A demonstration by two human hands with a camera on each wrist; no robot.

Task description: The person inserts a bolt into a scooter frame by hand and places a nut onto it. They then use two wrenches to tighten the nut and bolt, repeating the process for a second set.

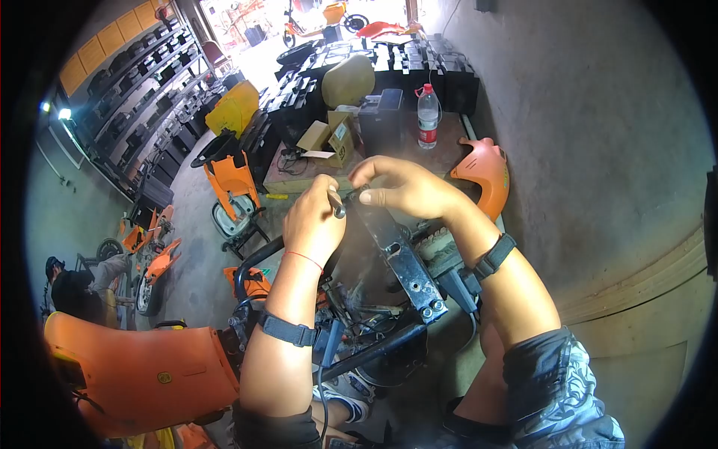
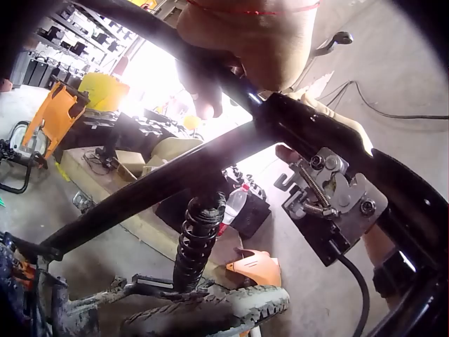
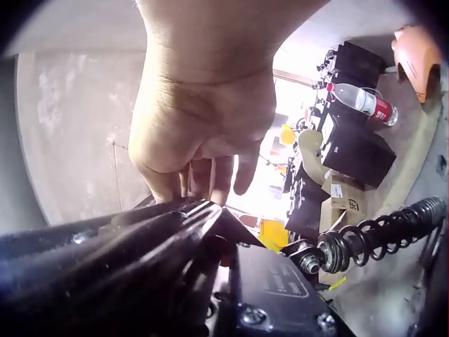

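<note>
A black metal vehicle frame (image 1: 390, 243) stands in front of me. At its far end my left hand (image 1: 314, 217) grips a metal socket wrench (image 1: 338, 209), whose bent end (image 2: 342, 39) sticks out past the wrist in the left wrist view. My right hand (image 1: 407, 185) reaches over the same end from the other side, thumb and forefinger apart at the bar. Its fingers (image 3: 223, 175) hang loosely down behind the frame in the right wrist view. Under the frame a spring-loaded latch (image 2: 335, 189) with a black cable shows.
A shock absorber (image 2: 196, 242) and a tyre (image 2: 217, 312) sit below the frame. Beyond, a low platform (image 1: 288, 179) bears an opened carton (image 1: 340, 138), a water bottle (image 1: 427, 120) and black boxes. Orange body panels (image 1: 149, 367) lie to the left; a wall runs along the right.
</note>
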